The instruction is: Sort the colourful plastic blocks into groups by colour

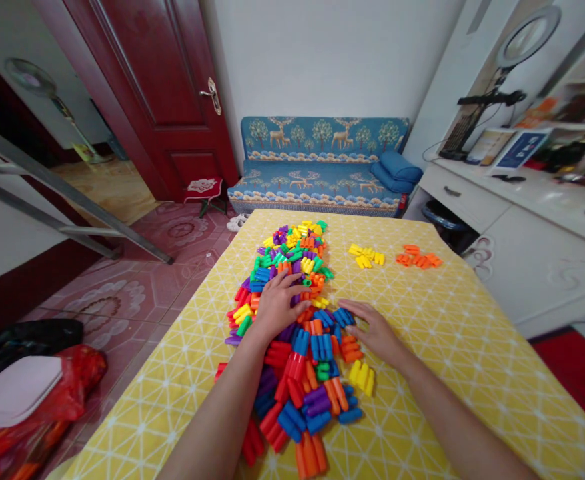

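The left hand is lying flat, fingers spread, on the long heap of mixed-colour plastic tube blocks running down the yellow patterned surface, as if pinning it. The right hand is resting beside it, fingers loosely together, touching blue blocks. Farther right, small yellow and orange block groups are sitting apart, seemingly sorted by colour.

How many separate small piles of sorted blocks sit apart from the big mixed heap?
2: a yellow pile and an orange pile, side by side on the tablecloth beyond the right hand. None seem hidden.
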Demonstrator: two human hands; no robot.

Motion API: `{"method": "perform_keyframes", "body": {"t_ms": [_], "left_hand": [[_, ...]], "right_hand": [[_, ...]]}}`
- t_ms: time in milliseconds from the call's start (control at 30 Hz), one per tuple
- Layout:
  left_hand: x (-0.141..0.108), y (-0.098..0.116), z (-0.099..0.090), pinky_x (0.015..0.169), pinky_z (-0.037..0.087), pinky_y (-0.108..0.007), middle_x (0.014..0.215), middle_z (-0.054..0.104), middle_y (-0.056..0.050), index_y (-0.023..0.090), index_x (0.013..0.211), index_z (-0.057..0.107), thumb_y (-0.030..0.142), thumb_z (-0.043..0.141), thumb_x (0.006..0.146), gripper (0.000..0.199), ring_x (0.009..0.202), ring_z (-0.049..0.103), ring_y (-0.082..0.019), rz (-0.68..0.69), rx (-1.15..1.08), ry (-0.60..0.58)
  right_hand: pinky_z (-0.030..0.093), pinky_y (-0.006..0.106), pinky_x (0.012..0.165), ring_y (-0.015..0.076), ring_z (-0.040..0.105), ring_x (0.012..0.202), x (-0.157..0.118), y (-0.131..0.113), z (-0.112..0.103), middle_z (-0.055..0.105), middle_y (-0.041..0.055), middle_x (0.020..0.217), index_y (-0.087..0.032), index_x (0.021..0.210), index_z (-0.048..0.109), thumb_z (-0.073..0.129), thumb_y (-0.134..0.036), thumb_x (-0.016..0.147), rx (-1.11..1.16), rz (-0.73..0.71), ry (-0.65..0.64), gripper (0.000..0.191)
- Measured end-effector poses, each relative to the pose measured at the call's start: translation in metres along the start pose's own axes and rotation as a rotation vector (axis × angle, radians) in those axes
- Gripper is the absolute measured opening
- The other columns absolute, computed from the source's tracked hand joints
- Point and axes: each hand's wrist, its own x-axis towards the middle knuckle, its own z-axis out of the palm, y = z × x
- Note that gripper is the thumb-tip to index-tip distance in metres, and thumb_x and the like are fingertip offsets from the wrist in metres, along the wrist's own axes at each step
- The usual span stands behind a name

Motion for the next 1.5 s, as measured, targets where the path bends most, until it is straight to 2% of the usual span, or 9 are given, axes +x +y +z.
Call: {"method": "perform_keyframes", "body": {"t_ms": [67,167,1133,1233,1267,1333,1367,1433,1500], "left_hand": [[0.0,0.0,0.0,0.11,0.033,-0.049,0.141,0.051,0.003,0.036,0.115,0.066,0.044,0.06,0.084,0.033,0.138,0.033,-0.028,0.001,0.004,0.005],[0.0,0.001,0.0,0.109,0.033,-0.049,0.141,0.051,0.003,0.036,0.115,0.066,0.043,0.061,0.084,0.033,0.138,0.033,-0.028,-0.001,0.004,0.004],[0.001,0.004,-0.003,0.109,0.033,-0.05,0.141,0.052,0.003,0.035,0.113,0.068,0.041,0.06,0.084,0.03,0.138,0.034,-0.029,-0.002,-0.006,-0.006],[0.001,0.004,-0.004,0.11,0.033,-0.049,0.141,0.051,0.003,0.035,0.114,0.067,0.042,0.06,0.084,0.031,0.138,0.033,-0.028,-0.006,-0.004,-0.009],[0.001,0.004,-0.003,0.11,0.033,-0.049,0.141,0.051,0.003,0.035,0.114,0.067,0.042,0.06,0.084,0.032,0.138,0.033,-0.028,-0.007,-0.003,-0.01],[0.001,0.004,-0.003,0.11,0.033,-0.049,0.142,0.051,0.003,0.035,0.115,0.066,0.042,0.06,0.084,0.033,0.138,0.033,-0.028,-0.01,-0.001,-0.011],[0.0,0.003,-0.002,0.11,0.033,-0.049,0.142,0.051,0.003,0.035,0.115,0.066,0.042,0.06,0.084,0.033,0.138,0.033,-0.028,-0.012,0.0,-0.01],[0.0,0.003,-0.002,0.11,0.033,-0.05,0.141,0.051,0.003,0.035,0.115,0.066,0.042,0.061,0.083,0.033,0.138,0.033,-0.028,-0.014,0.002,-0.008],[0.0,0.003,-0.001,0.109,0.033,-0.05,0.141,0.051,0.003,0.035,0.114,0.067,0.042,0.061,0.083,0.032,0.138,0.033,-0.029,-0.014,0.004,-0.006]], "right_hand": [[0.04,0.046,0.104,0.0253,0.053,0.12,0.0,-0.003,0.009,0.062,0.0064,0.127,-0.028,0.123,0.062,0.063,-0.036,0.082,-0.051,-0.059,0.001,0.042],[0.041,0.046,0.101,0.0257,0.054,0.116,0.001,0.0,0.015,0.064,0.0069,0.122,-0.027,0.121,0.063,0.064,-0.033,0.082,-0.1,-0.061,0.032,0.039],[0.044,0.045,0.097,0.0246,0.056,0.111,-0.001,0.003,0.02,0.064,0.0081,0.118,-0.024,0.118,0.06,0.058,-0.026,0.081,-0.187,-0.094,0.073,0.037],[0.045,0.044,0.095,0.0258,0.058,0.108,0.0,0.037,-0.015,0.064,0.0098,0.115,-0.021,0.115,0.061,0.057,-0.027,0.078,-0.31,-0.04,0.13,0.038],[0.045,0.044,0.093,0.0271,0.059,0.105,-0.001,0.055,-0.035,0.065,0.0117,0.112,-0.019,0.111,0.062,0.056,-0.029,0.077,-0.38,0.039,0.227,0.036],[0.047,0.045,0.086,0.03,0.061,0.095,-0.003,0.094,-0.08,0.067,0.0154,0.102,-0.014,0.104,0.063,0.057,-0.034,0.074,-0.553,0.319,0.48,0.037],[0.048,0.045,0.082,0.0313,0.062,0.091,-0.005,0.113,-0.101,0.067,0.0164,0.097,-0.013,0.101,0.063,0.058,-0.037,0.071,-0.618,0.463,0.56,0.038],[0.048,0.046,0.075,0.0336,0.063,0.084,-0.009,0.14,-0.133,0.067,0.0193,0.09,-0.01,0.098,0.063,0.057,-0.038,0.071,-0.663,0.581,0.599,0.04],[0.047,0.045,0.074,0.0336,0.062,0.083,-0.013,0.153,-0.145,0.066,0.0204,0.09,-0.009,0.099,0.062,0.055,-0.038,0.071,-0.698,0.603,0.591,0.041]]}}
